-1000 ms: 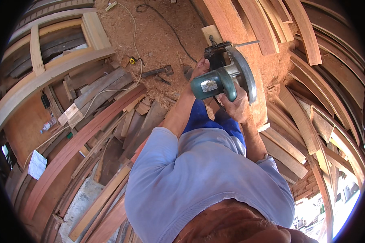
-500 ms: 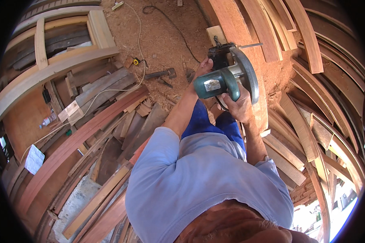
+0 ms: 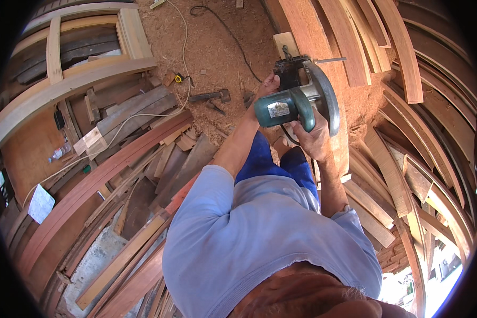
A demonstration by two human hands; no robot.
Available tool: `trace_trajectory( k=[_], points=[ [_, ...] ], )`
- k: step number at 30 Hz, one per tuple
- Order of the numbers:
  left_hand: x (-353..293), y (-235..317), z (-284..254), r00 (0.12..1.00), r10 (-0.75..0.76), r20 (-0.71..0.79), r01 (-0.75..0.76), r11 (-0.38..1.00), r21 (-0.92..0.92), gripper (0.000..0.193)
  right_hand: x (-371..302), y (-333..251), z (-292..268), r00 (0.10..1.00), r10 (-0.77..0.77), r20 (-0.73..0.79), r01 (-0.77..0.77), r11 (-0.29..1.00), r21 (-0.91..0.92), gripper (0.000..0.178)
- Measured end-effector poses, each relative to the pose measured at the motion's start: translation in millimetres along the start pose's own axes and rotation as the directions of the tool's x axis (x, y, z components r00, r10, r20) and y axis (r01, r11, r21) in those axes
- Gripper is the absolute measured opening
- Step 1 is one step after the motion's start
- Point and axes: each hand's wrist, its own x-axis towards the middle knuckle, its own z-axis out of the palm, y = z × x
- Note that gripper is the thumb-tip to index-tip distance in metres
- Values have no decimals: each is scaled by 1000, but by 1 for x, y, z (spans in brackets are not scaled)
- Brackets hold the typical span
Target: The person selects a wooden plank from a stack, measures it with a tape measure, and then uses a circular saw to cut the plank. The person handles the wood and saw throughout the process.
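Note:
A dark green circular saw (image 3: pixel 279 108) with a grey blade guard (image 3: pixel 328 100) is held over a long reddish plank (image 3: pixel 308 32). My right hand (image 3: pixel 316 139) is wrapped round its rear handle. At the saw's front left side, my left hand (image 3: pixel 267 88) grips the dark base, its fingertips partly hidden behind the saw. A thin metal bar (image 3: pixel 331 60) sticks out to the right from the saw's front. Just ahead of the saw, a short pale wood block (image 3: pixel 285 45) lies beside the plank's left edge. The blade itself is hidden.
Stacked boards (image 3: pixel 445 79) line the right side. Left lie a wooden frame (image 3: pixel 53 53), a long reddish beam (image 3: pixel 95 185) and many offcuts. On the sawdust-covered floor (image 3: pixel 222 47) are a dark cord (image 3: pixel 225 26), a pale cord (image 3: pixel 185 53), a hammer-like tool (image 3: pixel 212 97) and a yellow tape measure (image 3: pixel 178 79).
Both hands keep the same hold on the saw, which stays almost in place over the plank. The whole view has shifted slightly.

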Motion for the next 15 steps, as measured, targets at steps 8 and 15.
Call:
trace_trajectory(
  k=[8,15],
  points=[
    [1,11,14,1000,2,17,-2,1000,-1,46,6,-5,0,1000,-17,5,17,1000,20,33],
    [7,13,10,1000,28,12,-28,1000,8,48,10,-5,3,1000,-1,-12,1,1000,12,31]
  ],
)
